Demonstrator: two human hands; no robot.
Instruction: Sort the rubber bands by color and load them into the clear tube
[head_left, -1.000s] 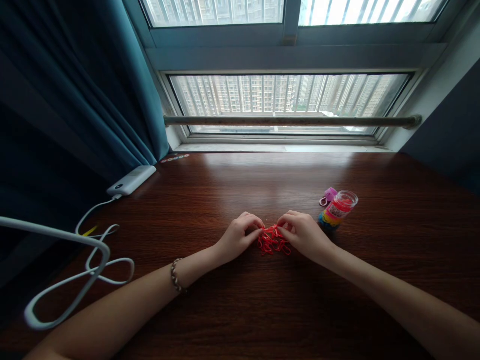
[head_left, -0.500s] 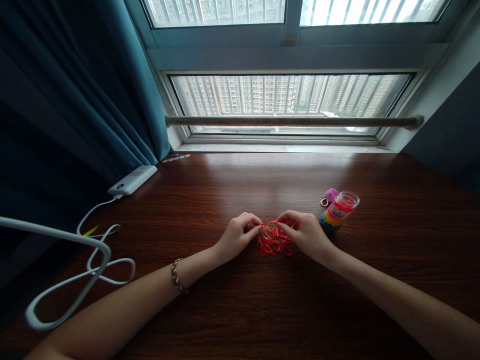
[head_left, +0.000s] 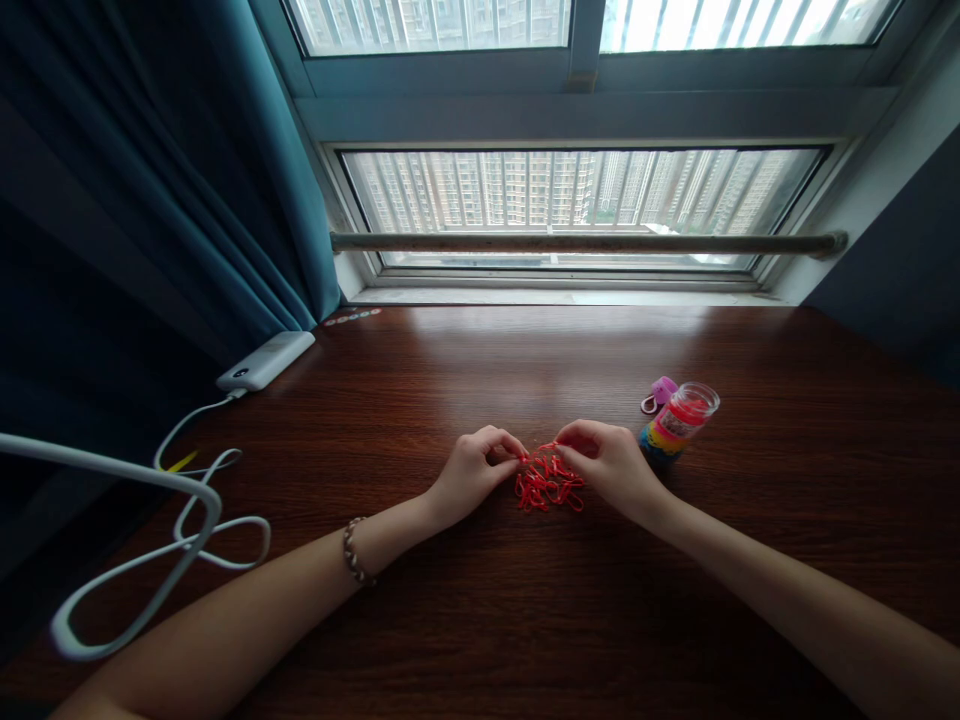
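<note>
Glistening, tangled red bands

Bench, dark wood grain, glossy at far side. Red loops, one tangled heap, between left hand and right hand, fingertips of each pinched on strands at the heap's far edge. Chain-like bracelet, on left wrist. Clear jar, multicoloured, just beyond right hand; purple item beside. At left: white box, plugged-in white cable, looped; blue curtain. Far side: window, metal rail across.
</note>
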